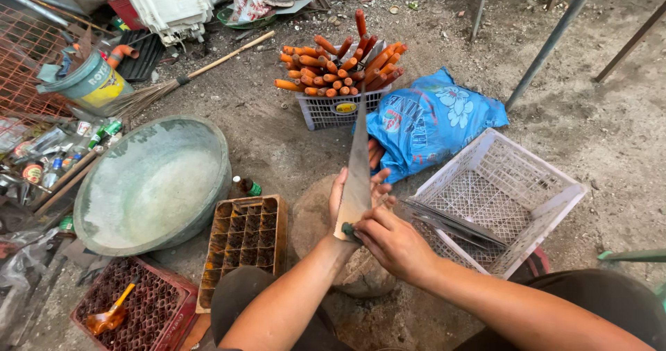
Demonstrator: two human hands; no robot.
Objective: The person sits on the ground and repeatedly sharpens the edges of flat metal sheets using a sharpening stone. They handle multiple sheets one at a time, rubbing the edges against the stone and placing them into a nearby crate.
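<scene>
A long bare metal blade point(359, 164) stands nearly upright in front of me, tip pointing away. My left hand point(345, 193) is behind it, palm against the flat of the blade with fingers spread. My right hand point(392, 240) grips the blade's lower end by the tang. Below both hands sits a rounded stone or stump point(316, 219). A grey plastic basket point(338, 108) full of orange wooden handles point(340, 63) stands farther out. More blades point(454, 223) lie across the white plastic crate point(548, 188) at my right.
A blue plastic sack point(433, 118) lies between basket and crate. At left are a large round metal basin point(156, 184), a brown compartment crate point(243, 243), a red crate point(149, 309), a broom point(187, 77), a bucket point(90, 80) and bottles point(55, 164). Metal poles point(551, 42) rise at right.
</scene>
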